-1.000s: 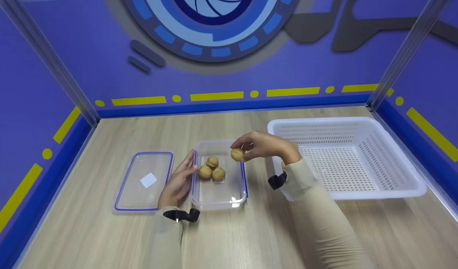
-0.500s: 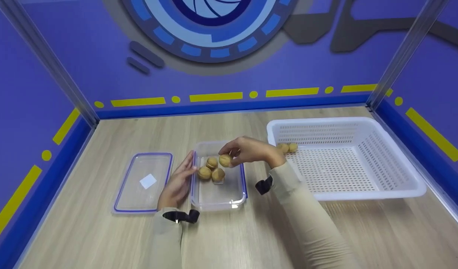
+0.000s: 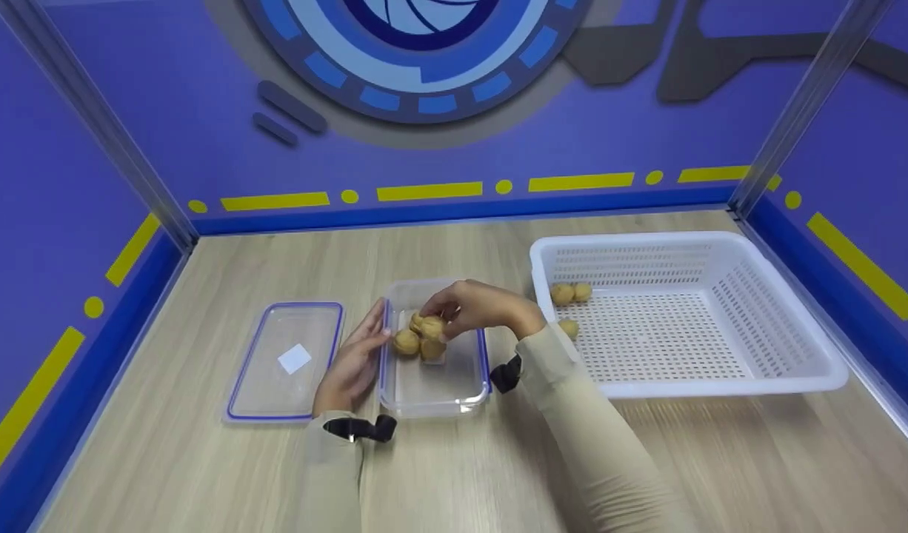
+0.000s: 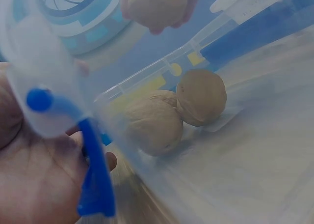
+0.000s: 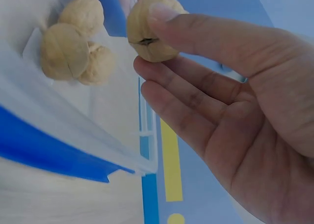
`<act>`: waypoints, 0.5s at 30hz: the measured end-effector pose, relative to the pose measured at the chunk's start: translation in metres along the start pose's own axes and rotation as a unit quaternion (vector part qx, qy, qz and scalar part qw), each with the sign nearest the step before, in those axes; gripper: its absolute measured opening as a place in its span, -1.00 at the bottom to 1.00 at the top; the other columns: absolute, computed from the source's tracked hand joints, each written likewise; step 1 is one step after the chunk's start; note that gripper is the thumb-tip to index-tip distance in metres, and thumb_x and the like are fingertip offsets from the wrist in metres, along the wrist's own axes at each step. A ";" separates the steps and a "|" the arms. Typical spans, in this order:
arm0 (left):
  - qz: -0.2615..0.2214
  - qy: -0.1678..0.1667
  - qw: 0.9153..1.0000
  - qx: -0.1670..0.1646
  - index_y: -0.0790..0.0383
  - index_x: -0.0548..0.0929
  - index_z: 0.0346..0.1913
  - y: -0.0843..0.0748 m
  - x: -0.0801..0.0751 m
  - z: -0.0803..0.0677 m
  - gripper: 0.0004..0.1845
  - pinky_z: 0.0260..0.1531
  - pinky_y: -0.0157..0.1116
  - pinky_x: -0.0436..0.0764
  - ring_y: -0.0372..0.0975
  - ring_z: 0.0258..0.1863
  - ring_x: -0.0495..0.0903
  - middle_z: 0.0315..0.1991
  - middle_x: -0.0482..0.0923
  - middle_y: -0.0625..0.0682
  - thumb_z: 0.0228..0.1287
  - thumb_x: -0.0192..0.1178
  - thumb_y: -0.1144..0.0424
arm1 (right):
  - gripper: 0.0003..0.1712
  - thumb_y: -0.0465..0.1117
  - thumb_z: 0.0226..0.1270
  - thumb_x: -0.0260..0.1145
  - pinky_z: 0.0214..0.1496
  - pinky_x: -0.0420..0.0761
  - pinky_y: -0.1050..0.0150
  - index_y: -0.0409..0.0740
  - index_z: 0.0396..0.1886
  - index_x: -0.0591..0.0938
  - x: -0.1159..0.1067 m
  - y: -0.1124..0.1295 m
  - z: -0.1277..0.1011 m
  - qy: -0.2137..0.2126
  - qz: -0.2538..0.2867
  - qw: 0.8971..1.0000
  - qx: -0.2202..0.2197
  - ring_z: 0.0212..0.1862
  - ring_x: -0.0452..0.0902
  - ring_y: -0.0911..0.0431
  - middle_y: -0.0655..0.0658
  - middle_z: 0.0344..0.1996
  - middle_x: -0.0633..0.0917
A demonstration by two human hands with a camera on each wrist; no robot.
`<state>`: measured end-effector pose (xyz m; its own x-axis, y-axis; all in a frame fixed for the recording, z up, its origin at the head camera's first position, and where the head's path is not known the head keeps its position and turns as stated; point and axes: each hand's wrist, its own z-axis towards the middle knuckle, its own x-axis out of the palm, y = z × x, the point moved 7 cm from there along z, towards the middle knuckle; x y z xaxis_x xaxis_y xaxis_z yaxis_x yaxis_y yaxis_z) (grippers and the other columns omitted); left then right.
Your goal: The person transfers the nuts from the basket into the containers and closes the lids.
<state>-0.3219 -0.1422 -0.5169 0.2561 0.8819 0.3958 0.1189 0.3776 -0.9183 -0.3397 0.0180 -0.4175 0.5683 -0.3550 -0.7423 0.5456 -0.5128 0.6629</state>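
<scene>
A lid [image 3: 285,360] lies flat on the table [image 3: 202,474]. The left hand [image 3: 350,363], fingers straight, rests against the left wall of the box [image 3: 433,385]. The right hand [image 3: 475,305] pinches a walnut [image 3: 432,326] just above three walnuts [image 3: 406,342] inside the box. The basket [image 3: 795,355] holds three more.

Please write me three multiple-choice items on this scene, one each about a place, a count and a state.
1. Where does the lid lie?
A. left of the container
B. inside the basket
C. on the container

2. How many walnuts lie in the basket?
A. none
B. three
C. six

3. What is the right hand doing?
A. resting flat on the table
B. gripping the basket
C. pinching a walnut

Key: 1 A, it lies flat beside the container; 2 B, two far, one nearer; 3 C, the walnut sits between thumb and fingers.
</scene>
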 end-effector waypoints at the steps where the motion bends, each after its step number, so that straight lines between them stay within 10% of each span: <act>1: 0.000 0.000 1.000 0.000 0.30 -0.19 0.51 0.000 0.000 0.000 -0.28 0.50 -0.19 -0.46 -0.10 0.53 -0.49 0.56 -0.43 0.12 0.37 -0.16 0.51 | -0.47 -0.38 0.06 0.42 0.03 0.66 0.27 -0.21 0.11 0.62 0.001 0.001 0.001 0.003 0.002 1.000 -0.001 -0.02 0.66 0.00 -0.15 0.01 0.71; 15: 0.001 -0.002 1.000 -0.005 0.29 -0.17 0.52 0.000 -0.001 0.000 -0.27 0.50 -0.18 -0.47 -0.10 0.53 -0.48 0.56 -0.41 0.11 0.37 -0.14 0.50 | -0.51 -0.38 0.05 0.44 0.00 0.66 0.27 -0.17 0.06 0.65 0.020 0.003 0.017 0.025 -0.004 0.999 0.023 -0.06 0.65 0.04 -0.14 -0.08 0.74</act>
<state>-0.3225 -0.1430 -0.5176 0.2520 0.8836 0.3946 0.1272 0.3740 -0.9187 -0.3373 -0.0034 -0.4319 0.5946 -0.3114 -0.7413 0.5217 -0.5521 0.6504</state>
